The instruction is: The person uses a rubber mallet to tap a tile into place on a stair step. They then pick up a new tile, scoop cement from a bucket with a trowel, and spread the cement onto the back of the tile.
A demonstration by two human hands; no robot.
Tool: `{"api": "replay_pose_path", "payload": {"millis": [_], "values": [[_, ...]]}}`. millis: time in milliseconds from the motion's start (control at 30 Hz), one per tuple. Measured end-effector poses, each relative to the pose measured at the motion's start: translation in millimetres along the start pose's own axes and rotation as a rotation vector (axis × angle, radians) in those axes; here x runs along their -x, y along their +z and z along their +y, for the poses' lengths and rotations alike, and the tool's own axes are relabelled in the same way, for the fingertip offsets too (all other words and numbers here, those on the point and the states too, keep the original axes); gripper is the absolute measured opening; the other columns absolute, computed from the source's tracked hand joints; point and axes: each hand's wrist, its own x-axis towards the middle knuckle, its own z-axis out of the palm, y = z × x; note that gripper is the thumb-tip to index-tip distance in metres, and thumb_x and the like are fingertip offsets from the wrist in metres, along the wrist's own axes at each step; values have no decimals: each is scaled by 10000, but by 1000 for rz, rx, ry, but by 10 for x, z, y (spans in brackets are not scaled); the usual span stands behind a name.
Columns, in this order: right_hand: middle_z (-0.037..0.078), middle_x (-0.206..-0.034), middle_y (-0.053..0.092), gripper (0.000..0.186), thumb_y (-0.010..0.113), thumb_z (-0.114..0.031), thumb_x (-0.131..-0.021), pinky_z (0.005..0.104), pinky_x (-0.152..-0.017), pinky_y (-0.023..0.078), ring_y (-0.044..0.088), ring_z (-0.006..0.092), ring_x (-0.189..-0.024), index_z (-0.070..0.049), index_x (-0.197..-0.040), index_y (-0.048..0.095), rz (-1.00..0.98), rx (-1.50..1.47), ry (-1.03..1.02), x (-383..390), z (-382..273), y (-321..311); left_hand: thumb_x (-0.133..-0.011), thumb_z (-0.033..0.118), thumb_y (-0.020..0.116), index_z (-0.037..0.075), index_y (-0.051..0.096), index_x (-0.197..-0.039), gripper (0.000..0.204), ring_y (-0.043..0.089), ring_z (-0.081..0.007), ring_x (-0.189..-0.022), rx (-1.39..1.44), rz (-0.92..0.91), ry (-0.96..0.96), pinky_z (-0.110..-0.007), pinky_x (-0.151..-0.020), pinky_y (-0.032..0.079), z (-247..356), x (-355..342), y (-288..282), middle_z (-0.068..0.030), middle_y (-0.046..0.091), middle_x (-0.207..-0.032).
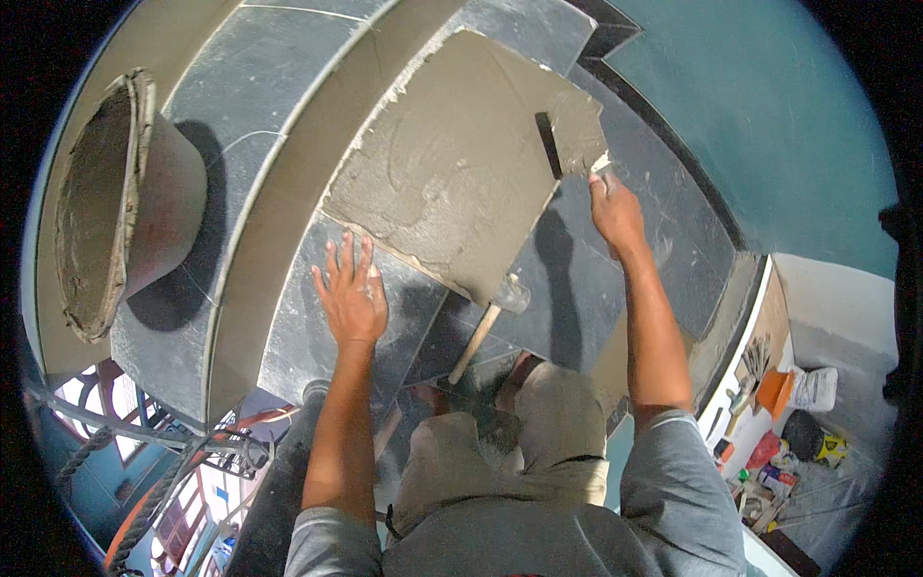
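My right hand grips the handle of a mortar-covered trowel, its blade over the far right edge of a square bed of wet grey mortar. A dark shadow lies beside the blade. My left hand rests with fingers spread on the dark slate tile, just short of the mortar's near left edge. Between the hands, a mallet with a pale wooden handle lies on the tiles, its head near the mortar's near corner. What lies under the trowel blade is hidden.
A mortar-caked bucket stands tilted-looking on the lower step at left. A curved step edge runs beside the mortar. A teal wall bounds the far right. Railing and rope show at lower left; tools and containers lie at lower right.
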Motion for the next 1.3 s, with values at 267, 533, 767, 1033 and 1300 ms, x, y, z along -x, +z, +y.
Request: {"api": "replay_pose_path", "payload": {"millis": [267,533,767,1033,1300], "values": [[272,-984,719,556,486,-510,-1063,496,-829,518,686,459,-901,2,-1035,703,-231,-453,7,205,407,596,-1061,283,481,267,502,-1589,529,256,-320,-1601,-56,15,6,-598,-1299,98,9,0,51,-39,369,-1709],[301,-1048,714,520,477,-468,-1072,553,-866,515,666,523,-1005,-4,-1056,713,-230,-171,54,424,917,402,-1086,294,431,225,505,-1589,513,249,-328,-1604,-54,22,21,-602,-1289,113,-3,6,79,-37,353,-1719],[246,-952,704,508,495,-468,-1072,519,-785,501,667,434,-888,-6,-1003,695,-182,-248,127,351,816,151,-1093,297,418,223,496,-1596,515,250,-325,-1606,-60,47,26,-600,-1289,117,14,18,59,-44,352,-1721],[23,-735,588,460,541,-451,-1078,367,-586,467,555,156,-629,-44,-872,603,-620,-411,75,611,-55,-45,-1062,305,479,270,535,-1570,513,270,-323,-1596,-27,55,22,-598,-1291,120,-21,13,63,-36,396,-1696],[255,-1008,718,363,557,-390,-1058,564,-830,540,700,464,-939,-46,-1121,655,-524,74,-475,1455,-635,-60,-1050,301,511,293,496,-1590,541,256,-311,-1599,-37,48,14,-588,-1300,125,-22,18,58,-20,365,-1707]]}}
